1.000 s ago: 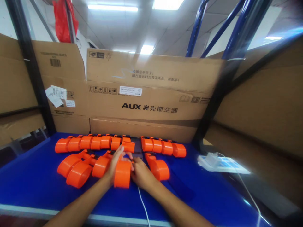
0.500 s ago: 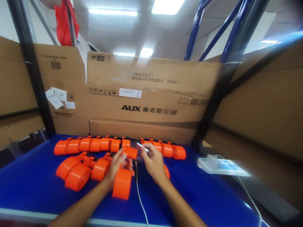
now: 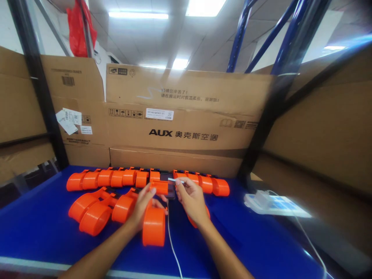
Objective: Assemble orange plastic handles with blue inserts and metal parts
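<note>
My left hand point(image 3: 142, 203) is closed around an orange plastic tape dispenser point(image 3: 154, 228), its ring hanging below and its flat head pointing up and right. Between the thumb and fingers of my right hand point(image 3: 192, 197) is a thin, light metal blade point(image 3: 172, 179) with a toothed edge. The blade is just to the right of the dispenser's head; whether they touch I cannot tell. Part of another orange ring point(image 3: 193, 222) shows beneath my right wrist. Behind the hands lies a dark phone point(image 3: 171, 192), partly covered.
A row of orange dispensers point(image 3: 104, 177) with dark tops runs along the back, and several more point(image 3: 94, 219) lie at left. A white cable point(image 3: 171, 236) crosses the blue table point(image 3: 247, 240). At right is a power strip point(image 3: 279, 205). Cardboard point(image 3: 186, 155) walls the back.
My left hand has turned the dispenser slightly, its ring swinging right. My right hand has rotated the blade so that its toothed edge shows and it lies more level.
</note>
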`<move>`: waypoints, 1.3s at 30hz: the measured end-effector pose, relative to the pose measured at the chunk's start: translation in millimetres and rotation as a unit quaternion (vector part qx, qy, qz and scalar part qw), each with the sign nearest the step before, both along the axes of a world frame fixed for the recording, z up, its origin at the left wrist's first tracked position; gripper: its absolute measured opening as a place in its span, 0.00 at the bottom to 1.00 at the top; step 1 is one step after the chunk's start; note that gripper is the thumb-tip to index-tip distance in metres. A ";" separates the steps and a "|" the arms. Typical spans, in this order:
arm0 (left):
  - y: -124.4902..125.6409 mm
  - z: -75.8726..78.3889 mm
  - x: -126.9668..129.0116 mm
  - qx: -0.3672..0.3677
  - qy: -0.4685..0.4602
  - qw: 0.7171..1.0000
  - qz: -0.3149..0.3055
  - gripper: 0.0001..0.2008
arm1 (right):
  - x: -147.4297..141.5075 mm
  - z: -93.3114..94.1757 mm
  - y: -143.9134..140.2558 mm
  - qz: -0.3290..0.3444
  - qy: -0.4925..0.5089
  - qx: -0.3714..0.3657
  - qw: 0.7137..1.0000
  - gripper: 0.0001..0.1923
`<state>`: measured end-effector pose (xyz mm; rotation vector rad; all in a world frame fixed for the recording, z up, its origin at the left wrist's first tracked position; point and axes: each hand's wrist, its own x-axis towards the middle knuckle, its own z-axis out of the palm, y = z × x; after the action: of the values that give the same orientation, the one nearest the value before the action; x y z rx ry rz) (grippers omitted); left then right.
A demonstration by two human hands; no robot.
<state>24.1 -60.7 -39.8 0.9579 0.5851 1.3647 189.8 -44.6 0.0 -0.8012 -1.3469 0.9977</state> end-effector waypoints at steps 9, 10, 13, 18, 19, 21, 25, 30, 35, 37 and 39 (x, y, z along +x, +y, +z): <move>-2.1 3.5 1.0 -0.009 -0.003 1.000 -0.004 0.19 | 2.0 -2.8 1.2 0.012 0.002 -0.002 1.000 0.15; -2.3 4.1 1.0 -0.012 -0.003 1.000 -0.004 0.19 | 1.9 -3.4 1.2 0.013 -0.004 0.001 1.000 0.15; -1.7 4.5 0.4 -0.028 -0.003 1.000 -0.001 0.21 | 2.1 -5.1 2.0 0.010 -0.033 0.012 0.999 0.15; 1.8 1.3 -2.4 -0.011 0.015 1.000 -0.012 0.21 | 6.4 -6.7 5.0 -0.008 -0.082 0.051 0.995 0.15; 2.6 0.6 -2.9 -0.007 0.020 1.000 -0.014 0.21 | 7.3 -6.6 5.1 -0.007 -0.090 0.060 0.994 0.15; 3.9 -0.4 -3.7 0.001 0.034 0.999 -0.018 0.21 | 8.5 -5.8 4.3 -0.001 -0.106 0.074 0.992 0.15; 4.8 -0.7 -4.2 0.026 0.070 0.997 -0.027 0.24 | 7.3 -4.1 0.6 -0.009 -0.128 0.086 0.988 0.15; 4.0 -1.2 -1.8 0.041 0.089 0.995 -0.021 0.26 | 5.0 -4.7 -0.2 -0.010 -0.117 0.086 0.989 0.15; 1.7 -0.1 1.3 0.043 0.095 0.994 0.022 0.27 | 10.0 -4.1 0.1 -0.089 -0.073 0.088 0.989 0.18; 1.3 1.5 1.2 0.038 0.087 0.995 0.041 0.26 | 13.9 -2.3 -0.3 -0.127 -0.064 0.092 0.986 0.18; 1.2 3.0 0.6 0.036 0.085 0.994 0.053 0.25 | 17.7 0.0 -0.7 -0.133 -0.072 0.104 0.983 0.16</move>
<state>24.7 -59.5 -36.8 1.1219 0.7284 1.4146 207.4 -45.3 0.0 -0.8790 -1.3985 0.5888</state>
